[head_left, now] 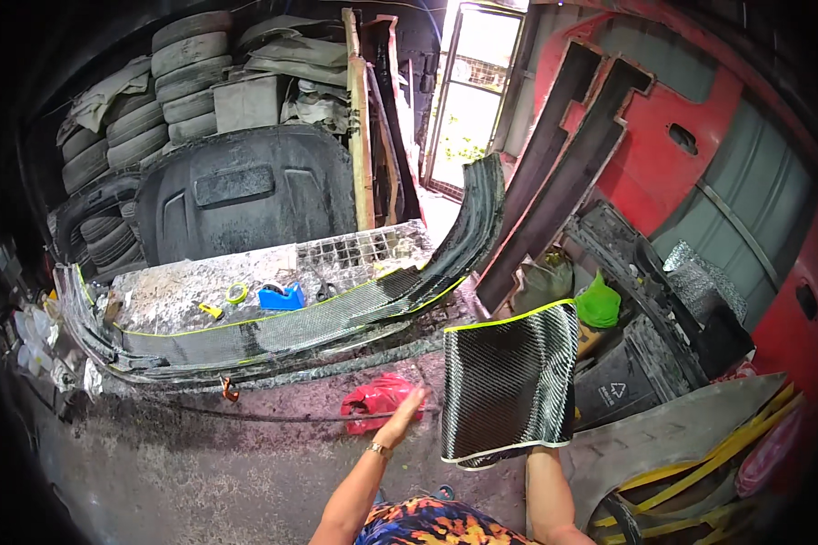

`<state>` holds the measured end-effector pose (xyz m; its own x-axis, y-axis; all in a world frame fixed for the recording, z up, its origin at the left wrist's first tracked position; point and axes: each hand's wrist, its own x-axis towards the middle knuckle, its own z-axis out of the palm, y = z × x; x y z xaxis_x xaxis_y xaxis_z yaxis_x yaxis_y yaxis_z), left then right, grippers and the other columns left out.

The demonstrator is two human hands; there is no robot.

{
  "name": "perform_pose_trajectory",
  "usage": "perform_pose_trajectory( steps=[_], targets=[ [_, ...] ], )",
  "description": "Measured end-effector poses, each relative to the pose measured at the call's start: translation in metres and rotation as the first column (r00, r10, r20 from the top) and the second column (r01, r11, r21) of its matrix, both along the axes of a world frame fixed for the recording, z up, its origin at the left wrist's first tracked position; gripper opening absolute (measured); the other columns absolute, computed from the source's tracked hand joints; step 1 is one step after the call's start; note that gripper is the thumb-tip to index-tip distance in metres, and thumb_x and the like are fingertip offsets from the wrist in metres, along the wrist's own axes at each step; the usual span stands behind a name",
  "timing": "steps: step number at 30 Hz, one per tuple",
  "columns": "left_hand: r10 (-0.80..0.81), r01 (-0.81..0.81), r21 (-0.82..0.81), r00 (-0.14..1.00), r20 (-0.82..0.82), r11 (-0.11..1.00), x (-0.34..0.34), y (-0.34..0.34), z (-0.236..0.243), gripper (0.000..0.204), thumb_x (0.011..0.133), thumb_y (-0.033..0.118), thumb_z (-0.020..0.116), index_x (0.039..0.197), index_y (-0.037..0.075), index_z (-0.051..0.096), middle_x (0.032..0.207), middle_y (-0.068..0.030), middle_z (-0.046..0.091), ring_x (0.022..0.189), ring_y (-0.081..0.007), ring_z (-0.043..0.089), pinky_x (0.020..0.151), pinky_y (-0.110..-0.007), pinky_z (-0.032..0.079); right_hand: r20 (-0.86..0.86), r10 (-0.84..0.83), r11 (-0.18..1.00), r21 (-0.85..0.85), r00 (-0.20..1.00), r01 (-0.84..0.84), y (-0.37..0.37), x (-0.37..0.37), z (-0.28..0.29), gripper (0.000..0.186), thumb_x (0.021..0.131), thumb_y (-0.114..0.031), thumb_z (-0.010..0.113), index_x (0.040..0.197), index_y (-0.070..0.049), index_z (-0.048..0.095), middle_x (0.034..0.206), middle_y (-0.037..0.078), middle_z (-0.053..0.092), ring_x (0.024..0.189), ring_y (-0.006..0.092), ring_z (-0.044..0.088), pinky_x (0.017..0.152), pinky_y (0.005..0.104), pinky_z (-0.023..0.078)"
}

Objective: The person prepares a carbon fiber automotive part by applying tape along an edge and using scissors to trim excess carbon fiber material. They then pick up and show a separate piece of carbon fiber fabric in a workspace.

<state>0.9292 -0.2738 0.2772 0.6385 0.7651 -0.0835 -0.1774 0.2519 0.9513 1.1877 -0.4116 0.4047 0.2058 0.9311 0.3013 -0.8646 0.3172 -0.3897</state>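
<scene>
A piece of black woven carbon fibre cloth (509,381) hangs in front of me on the right. Yellow edging runs along its top and a pale edge along its bottom. My right forearm (552,495) reaches up behind it; the cloth hides that hand's fingers, but the hand holds the cloth up. My left hand (402,420) is empty, its fingers stretched out, a little left of the cloth. Beyond that hand lies a red plastic bag (373,401). A long, curved car bumper part (273,331) lies ahead, with carbon cloth edged in yellow along it.
On the dusty worktable (154,304) are a blue tape dispenser (282,296), a yellow tape roll (236,292) and scissors (324,289). An orange clamp (229,391) sits at the bumper's lower edge. Long dark moulds (563,182) lean at right, near a grey panel (673,445).
</scene>
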Motion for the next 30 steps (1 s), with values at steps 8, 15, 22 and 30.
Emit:
perform_pose_trajectory(
  steps=[8, 15, 22, 30],
  targets=[
    [-0.435, 0.572, -0.269, 0.791, 0.430, 0.775, 0.037, -0.028, 0.050, 0.067, 0.091, 0.050, 0.054, 0.138, 0.005, 0.042, 0.132, -0.0068, 0.051, 0.125, -0.0175, 0.044, 0.110, -0.037, 0.025, 0.021, -0.108, 0.994, -0.005, 0.994, 0.108, -0.036, 0.025, 0.005, 0.027, 0.095, -0.024, 0.052, 0.109, -0.002, 0.060, 0.094, 0.006, 0.065, 0.081, 0.0135, 0.061, 0.074, 0.0300, 0.050],
    [-0.439, 0.490, -0.228, 0.866, 0.241, 0.842, 0.073, -0.053, 0.050, 0.039, 0.088, 0.020, 0.066, 0.122, 0.004, 0.057, 0.121, -0.0015, 0.061, 0.112, -0.0136, 0.053, 0.098, -0.032, 0.040, 0.042, -0.144, 0.990, 0.023, 0.989, 0.143, -0.045, 0.026, 0.018, 0.026, 0.095, -0.024, 0.053, 0.105, -0.001, 0.062, 0.091, 0.006, 0.065, 0.078, 0.0120, 0.060, 0.071, 0.0291, 0.050],
    [-0.104, 0.104, 0.050, 0.994, -0.016, 0.993, 0.027, -0.036, 0.121, 0.021, 0.092, 0.017, 0.062, 0.101, -0.001, 0.066, 0.092, 0.0020, 0.067, 0.080, -0.0046, 0.057, 0.072, -0.024, 0.047, 0.941, -0.052, 0.693, -0.208, 0.335, 0.690, -0.071, 0.109, 0.109, 0.024, 0.095, -0.024, 0.055, 0.092, -0.002, 0.064, 0.080, 0.003, 0.063, 0.071, 0.0089, 0.055, 0.065, 0.0294, 0.046],
    [0.257, -0.119, 0.479, 0.938, -0.233, 0.870, -0.033, 0.003, 0.125, 0.025, 0.088, 0.011, 0.064, 0.108, -0.003, 0.060, 0.098, -0.0040, 0.065, 0.089, -0.0123, 0.058, 0.079, -0.028, 0.047, 0.957, 0.119, 0.513, 0.169, -0.265, 0.842, -0.103, 0.129, 0.135, 0.042, 0.086, -0.008, 0.057, 0.126, 0.004, 0.049, 0.121, 0.017, 0.059, 0.111, 0.0254, 0.055, 0.094, 0.0324, 0.040]
  ],
)
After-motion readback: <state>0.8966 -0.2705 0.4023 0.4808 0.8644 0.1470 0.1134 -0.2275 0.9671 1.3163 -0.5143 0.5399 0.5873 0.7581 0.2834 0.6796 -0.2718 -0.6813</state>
